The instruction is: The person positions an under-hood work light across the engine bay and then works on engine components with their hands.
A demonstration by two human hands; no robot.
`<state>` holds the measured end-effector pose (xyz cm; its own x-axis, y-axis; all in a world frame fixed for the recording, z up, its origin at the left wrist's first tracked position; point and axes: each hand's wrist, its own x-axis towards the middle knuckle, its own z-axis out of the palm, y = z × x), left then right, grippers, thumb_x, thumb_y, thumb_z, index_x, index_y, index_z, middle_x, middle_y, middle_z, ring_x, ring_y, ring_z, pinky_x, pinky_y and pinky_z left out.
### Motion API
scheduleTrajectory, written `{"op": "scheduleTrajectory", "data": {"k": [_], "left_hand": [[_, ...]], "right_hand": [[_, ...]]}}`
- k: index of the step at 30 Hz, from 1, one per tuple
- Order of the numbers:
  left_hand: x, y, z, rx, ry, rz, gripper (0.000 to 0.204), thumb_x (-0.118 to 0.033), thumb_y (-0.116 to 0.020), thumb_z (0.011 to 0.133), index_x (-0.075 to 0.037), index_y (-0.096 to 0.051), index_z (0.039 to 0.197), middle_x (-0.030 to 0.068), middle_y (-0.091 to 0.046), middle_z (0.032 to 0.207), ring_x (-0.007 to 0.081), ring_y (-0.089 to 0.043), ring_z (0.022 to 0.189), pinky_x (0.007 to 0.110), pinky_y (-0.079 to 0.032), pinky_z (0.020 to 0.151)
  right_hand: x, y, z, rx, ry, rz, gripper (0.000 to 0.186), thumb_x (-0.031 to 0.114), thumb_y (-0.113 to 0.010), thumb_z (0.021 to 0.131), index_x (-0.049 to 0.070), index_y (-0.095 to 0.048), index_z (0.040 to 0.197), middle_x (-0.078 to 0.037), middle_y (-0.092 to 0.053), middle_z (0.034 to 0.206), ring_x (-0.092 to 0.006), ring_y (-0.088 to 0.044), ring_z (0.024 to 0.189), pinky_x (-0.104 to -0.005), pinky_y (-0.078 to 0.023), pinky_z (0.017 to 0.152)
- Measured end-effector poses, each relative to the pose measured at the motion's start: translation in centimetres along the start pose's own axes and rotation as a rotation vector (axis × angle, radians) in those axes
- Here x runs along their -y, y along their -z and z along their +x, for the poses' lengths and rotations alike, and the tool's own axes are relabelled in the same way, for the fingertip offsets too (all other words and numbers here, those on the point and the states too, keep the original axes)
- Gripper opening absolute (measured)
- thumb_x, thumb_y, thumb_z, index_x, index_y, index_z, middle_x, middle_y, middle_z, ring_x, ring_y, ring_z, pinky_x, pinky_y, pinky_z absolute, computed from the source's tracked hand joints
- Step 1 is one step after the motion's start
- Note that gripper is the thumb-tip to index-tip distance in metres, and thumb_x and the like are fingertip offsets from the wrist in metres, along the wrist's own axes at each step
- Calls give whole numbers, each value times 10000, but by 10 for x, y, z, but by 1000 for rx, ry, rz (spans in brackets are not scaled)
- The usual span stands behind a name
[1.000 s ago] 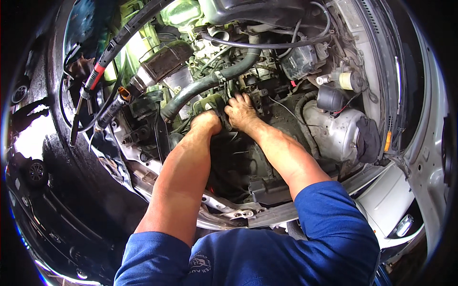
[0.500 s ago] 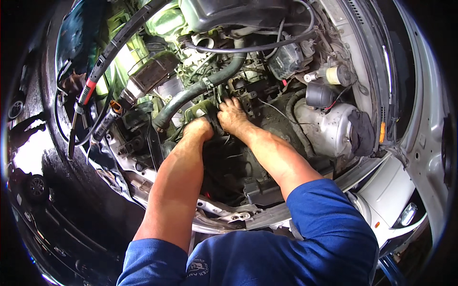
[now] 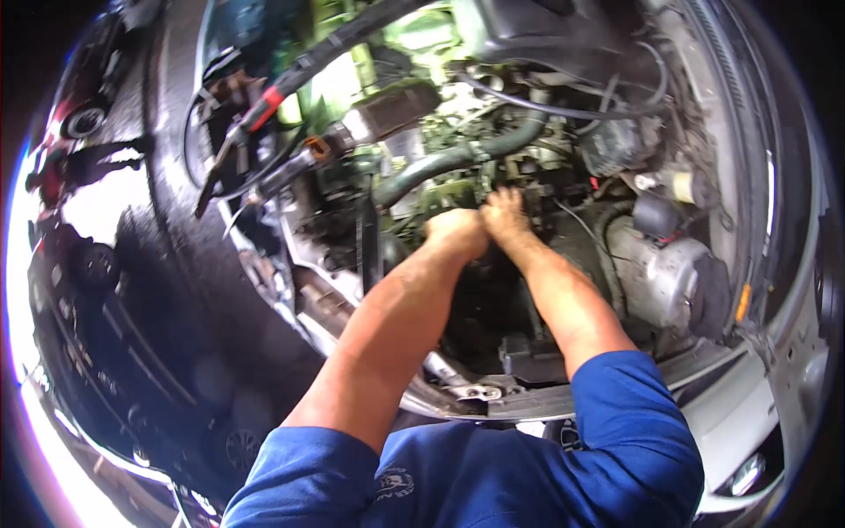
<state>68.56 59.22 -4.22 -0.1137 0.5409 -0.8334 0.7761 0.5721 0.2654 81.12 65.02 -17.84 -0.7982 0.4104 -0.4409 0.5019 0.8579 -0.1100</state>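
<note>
Both bare hands are deep in a car's engine bay, close side by side, below a thick grey-green curved hose [image 3: 458, 165]. My left hand [image 3: 458, 232] is curled, its back towards me and its fingers hidden against the parts beneath. Just right of it, my right hand [image 3: 507, 217] points away from me, fingers bent down among the engine parts [image 3: 528, 167]. Their tips are out of sight and slightly blurred. Whatever either hand grips is hidden. A dark gap lies under both wrists.
A work light with a red section [image 3: 262, 109] hangs across the left of the bay. A silver rounded canister [image 3: 664, 273] sits to the right, near an orange-handled tool [image 3: 744, 304]. Along the near side runs the metal body edge [image 3: 537, 403]. A dark car [image 3: 141, 352] stands at left.
The view has shifted, so the engine bay appears farther right. My left hand has come closer to my right hand and looks more turned over. Both remain among the engine parts.
</note>
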Motion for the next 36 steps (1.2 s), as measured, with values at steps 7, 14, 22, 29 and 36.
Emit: {"op": "scheduleTrajectory", "data": {"k": [7, 14, 22, 29, 36], "left_hand": [[16, 55, -113, -521, -211, -224, 302, -230, -608, 847, -90, -600, 1114, 157, -659, 957, 366, -629, 919, 434, -515, 790], [165, 40, -97, -1185, -367, -22, 163, -164, -667, 768, -69, -642, 898, 126, -632, 826, 339, -593, 802, 434, -460, 760], [192, 29, -96, -1181, -400, 149, 138, -160, -601, 802, -70, -636, 901, 113, -629, 877, 329, -584, 847, 481, -419, 845], [182, 28, -78, -1114, -458, 179, 160, -155, -565, 827, -41, -608, 930, 159, -602, 900, 368, -560, 858, 477, -436, 771], [178, 29, -80, -1115, -419, 190, 174, -180, -574, 800, -55, -609, 918, 150, -601, 864, 372, -570, 824, 473, -442, 741]], "right_hand": [[12, 30, -9, -40, -48, 149, 263, 250, -578, 789, 133, -723, 974, -93, -571, 1163, -309, -403, 1245, -493, -208, 1100], [-10, -12, -13, -350, 25, 70, 194, 209, -613, 676, 99, -728, 789, -151, -597, 972, -360, -501, 1062, -553, -307, 1017], [7, 37, -15, -341, 127, 262, 193, 232, -629, 699, 71, -672, 797, -129, -567, 996, -326, -478, 1089, -480, -386, 920], [-14, 196, -90, 61, 16, 472, 166, 144, -562, 828, 35, -628, 934, -172, -633, 956, -336, -638, 891, -446, -510, 769], [-189, 347, -182, -946, -753, 390, 164, 154, -581, 875, 70, -642, 1002, -184, -669, 924, -303, -662, 872, -407, -526, 767]]}}
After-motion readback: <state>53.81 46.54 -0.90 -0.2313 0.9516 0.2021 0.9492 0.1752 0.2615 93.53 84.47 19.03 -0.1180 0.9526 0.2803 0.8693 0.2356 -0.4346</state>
